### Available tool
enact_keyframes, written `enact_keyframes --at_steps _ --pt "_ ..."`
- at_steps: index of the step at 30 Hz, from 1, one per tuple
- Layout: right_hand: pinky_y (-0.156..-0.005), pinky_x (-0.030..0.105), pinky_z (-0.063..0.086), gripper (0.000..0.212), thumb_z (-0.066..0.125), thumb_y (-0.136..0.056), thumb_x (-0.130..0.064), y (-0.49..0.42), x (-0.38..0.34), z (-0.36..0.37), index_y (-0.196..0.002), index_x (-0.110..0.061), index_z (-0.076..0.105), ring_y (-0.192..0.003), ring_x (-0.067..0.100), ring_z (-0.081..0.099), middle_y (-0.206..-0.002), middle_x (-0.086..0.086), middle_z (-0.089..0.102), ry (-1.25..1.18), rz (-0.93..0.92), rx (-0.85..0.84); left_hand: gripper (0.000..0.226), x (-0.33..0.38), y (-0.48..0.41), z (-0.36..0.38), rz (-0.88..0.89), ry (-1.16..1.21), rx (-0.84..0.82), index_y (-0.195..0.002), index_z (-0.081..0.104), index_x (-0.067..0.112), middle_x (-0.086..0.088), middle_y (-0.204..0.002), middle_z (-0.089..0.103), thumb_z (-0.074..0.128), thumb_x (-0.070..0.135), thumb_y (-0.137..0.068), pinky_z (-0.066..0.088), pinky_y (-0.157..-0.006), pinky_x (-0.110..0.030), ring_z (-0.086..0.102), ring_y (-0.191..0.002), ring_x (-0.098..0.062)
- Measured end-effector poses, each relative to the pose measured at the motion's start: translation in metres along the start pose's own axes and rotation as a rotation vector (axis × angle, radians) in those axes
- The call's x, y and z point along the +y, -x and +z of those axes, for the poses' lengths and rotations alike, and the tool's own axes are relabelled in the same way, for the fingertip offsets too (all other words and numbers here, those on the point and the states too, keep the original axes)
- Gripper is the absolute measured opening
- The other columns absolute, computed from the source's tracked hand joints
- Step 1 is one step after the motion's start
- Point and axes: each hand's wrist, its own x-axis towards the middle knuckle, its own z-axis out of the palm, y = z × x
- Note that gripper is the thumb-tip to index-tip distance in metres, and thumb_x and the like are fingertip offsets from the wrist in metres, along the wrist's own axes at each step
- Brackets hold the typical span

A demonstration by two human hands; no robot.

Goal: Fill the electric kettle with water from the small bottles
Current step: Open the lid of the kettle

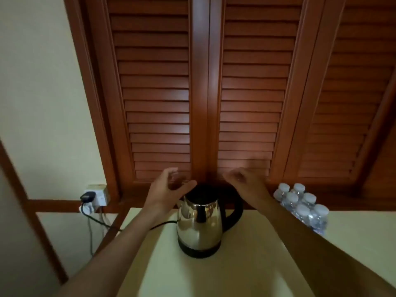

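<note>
A steel electric kettle (200,226) with a black handle, lid and base stands on the pale counter (235,271). My left hand (169,187) hovers just left of the kettle's top. Its thumb and fingers curl round a faint, clear small bottle (178,180), which is blurred. My right hand (245,181) hangs above the kettle's handle on the right, fingers loosely curled and blurred, with nothing visible in it. A shrink-wrapped pack of several small water bottles (304,205) with white caps sits at the counter's back right.
Brown louvred wooden doors (199,93) rise directly behind the counter. The kettle's black cord (111,226) runs left off the counter to a wall socket (96,195) with a plug in it. The counter's left edge drops off beside my left forearm.
</note>
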Motion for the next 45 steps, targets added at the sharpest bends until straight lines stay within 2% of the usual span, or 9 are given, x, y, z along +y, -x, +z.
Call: enact_keyframes --at_steps 5,10,15,18,22,25,34,40,45 --pt "-0.085 0.026 0.046 0.033 0.065 -0.084 -0.062 0.019 0.026 0.016 -0.093 -0.031 0.073 -0.099 0.005 0.064 -0.099 -0.013 0.071 -0.162 0.156 0.051 0.111 -0.045 0.032 0.021 -0.192 0.193 -0.018 -0.147 0.04 0.029 0.017 -0.141 0.049 0.086 0.063 -0.052 0.038 -0.1 -0.024 0.046 -0.132 -0.007" --pt "-0.096 0.037 0.049 0.061 0.061 -0.07 -0.084 0.03 0.038 0.037 -0.101 -0.033 0.071 -0.106 0.012 0.063 -0.11 -0.008 0.069 -0.262 0.266 0.087 0.101 -0.074 0.048 0.044 -0.258 0.204 -0.177 -0.134 0.045 0.045 0.019 -0.125 0.064 0.095 0.054 -0.047 0.049 -0.088 -0.022 0.061 -0.112 0.0" --pt "-0.098 0.048 0.05 0.042 0.07 -0.075 -0.069 0.027 0.037 0.041 -0.08 -0.028 0.073 -0.095 0.017 0.068 -0.088 -0.006 0.074 -0.353 0.298 0.143 0.104 -0.082 0.043 0.048 -0.271 0.236 -0.162 -0.131 0.051 0.041 0.013 -0.119 0.069 0.099 0.055 -0.039 0.055 -0.094 -0.035 0.067 -0.108 -0.007" --pt "-0.098 0.048 0.05 0.043 0.07 -0.075 -0.068 0.029 0.034 0.04 -0.079 -0.025 0.073 -0.094 0.019 0.068 -0.087 -0.004 0.074 -0.356 0.271 0.163 0.097 -0.082 0.041 0.045 -0.256 0.249 -0.156 -0.127 0.055 0.034 0.008 -0.113 0.073 0.101 0.046 -0.043 0.054 -0.1 -0.042 0.067 -0.108 -0.009" --pt "-0.095 0.044 0.05 0.044 0.071 -0.077 -0.064 0.034 0.019 0.035 -0.082 -0.02 0.072 -0.092 0.018 0.068 -0.085 -0.004 0.074 -0.407 0.243 0.185 0.089 -0.068 0.046 0.038 -0.226 0.28 -0.133 -0.12 0.051 0.048 0.02 -0.114 0.069 0.099 0.041 -0.046 0.054 -0.091 -0.026 0.066 -0.102 0.004" --pt "-0.095 0.043 0.05 0.047 0.071 -0.075 -0.066 0.046 0.008 0.028 -0.084 -0.02 0.073 -0.093 0.018 0.069 -0.086 -0.005 0.074 -0.415 0.235 0.186 0.083 -0.055 0.057 0.029 -0.195 0.282 -0.122 -0.112 0.053 0.051 0.016 -0.112 0.071 0.097 0.047 -0.041 0.056 -0.086 -0.025 0.069 -0.101 -0.001" --pt "-0.089 0.046 0.051 0.062 0.072 -0.066 -0.074 0.119 0.001 0.019 -0.089 -0.017 0.073 -0.087 0.018 0.069 -0.088 0.001 0.073 -0.466 0.34 0.128 0.104 -0.042 0.125 0.019 -0.217 0.304 -0.152 -0.132 0.055 0.035 0.01 -0.117 0.07 0.099 0.048 -0.039 0.053 -0.075 -0.015 0.067 -0.099 0.002" --pt "-0.08 0.038 0.044 0.063 0.071 -0.065 -0.075 0.152 0.008 0.019 -0.085 -0.015 0.071 -0.076 0.009 0.064 -0.075 -0.003 0.067 -0.481 0.351 0.123 0.109 -0.048 0.157 0.022 -0.21 0.278 -0.153 -0.134 0.053 0.038 0.017 -0.123 0.066 0.095 0.058 -0.036 0.051 -0.081 -0.013 0.063 -0.109 0.0" --pt "-0.078 0.039 0.043 0.062 0.072 -0.067 -0.072 0.166 0.018 0.023 -0.082 -0.012 0.069 -0.078 0.016 0.063 -0.073 0.0 0.065 -0.493 0.348 0.127 0.116 -0.06 0.174 0.029 -0.208 0.248 -0.121 -0.137 0.051 0.037 0.015 -0.126 0.063 0.094 0.064 -0.033 0.051 -0.089 -0.021 0.06 -0.115 -0.004"
